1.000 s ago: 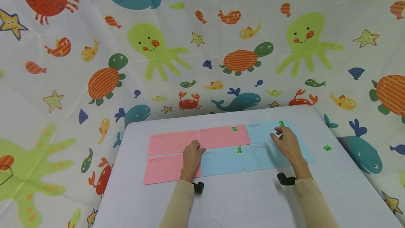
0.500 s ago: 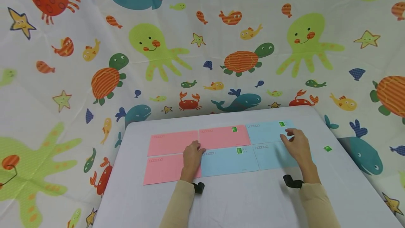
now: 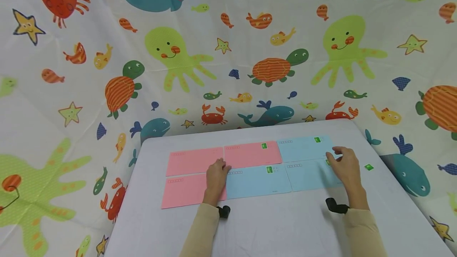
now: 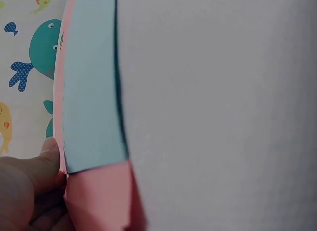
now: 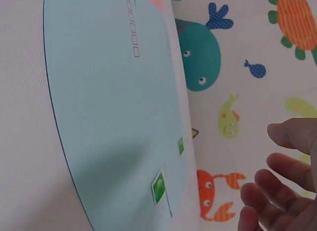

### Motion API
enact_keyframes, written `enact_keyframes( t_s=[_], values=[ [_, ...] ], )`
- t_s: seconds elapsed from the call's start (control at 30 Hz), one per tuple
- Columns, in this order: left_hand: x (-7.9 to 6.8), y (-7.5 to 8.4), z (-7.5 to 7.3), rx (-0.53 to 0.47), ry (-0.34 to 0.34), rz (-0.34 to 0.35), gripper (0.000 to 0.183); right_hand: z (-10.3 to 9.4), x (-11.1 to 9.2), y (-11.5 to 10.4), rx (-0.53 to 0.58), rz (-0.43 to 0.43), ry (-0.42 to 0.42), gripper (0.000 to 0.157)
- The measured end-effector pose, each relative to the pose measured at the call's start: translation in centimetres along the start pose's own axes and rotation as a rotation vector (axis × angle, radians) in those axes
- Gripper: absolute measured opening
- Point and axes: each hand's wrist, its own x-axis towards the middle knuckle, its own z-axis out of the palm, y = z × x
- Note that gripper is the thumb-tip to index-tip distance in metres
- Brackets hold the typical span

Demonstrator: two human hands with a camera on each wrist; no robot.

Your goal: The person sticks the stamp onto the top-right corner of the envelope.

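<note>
Pink and blue envelopes lie in two rows on the white table. My left hand [image 3: 216, 177] rests where a pink envelope [image 3: 183, 191] meets a blue envelope [image 3: 262, 185]; in the left wrist view its thumb [image 4: 48, 151] lies near that seam. My right hand [image 3: 347, 169], empty with loosely bent fingers, hovers over the right end of the lower right blue envelope [image 3: 308, 179]. A green stamp [image 5: 158, 189] sits on that envelope, partly hidden by the hand in the head view. Farther right, a loose green stamp [image 3: 369, 167] lies on the tablecloth.
Behind my left hand is another pink envelope [image 3: 194, 162]. Beside it lies a stamped pink envelope [image 3: 250, 156], then a blue envelope [image 3: 300, 148] with its own green stamp [image 3: 317, 140]. A curtain [image 3: 228, 66] printed with sea animals hangs behind the white table [image 3: 267, 225].
My right hand has moved right and slightly towards me, away from the middle of the blue envelopes. The stamp on the lower right one now shows. My left hand has stayed put.
</note>
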Motion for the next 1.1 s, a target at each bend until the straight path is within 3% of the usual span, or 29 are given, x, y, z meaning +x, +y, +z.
enact_keyframes(
  t_s=[0.63,1.1],
  values=[
    [0.0,0.0,-0.2,0.047,0.011,0.064,0.032,-1.1,-0.2,4.1,0.020,0.086,0.082,0.046],
    [0.1,-0.2,0.0,0.035,0.006,0.064,0.034,-1.6,0.2,6.7,0.010,0.165,0.038,0.050]
  ],
)
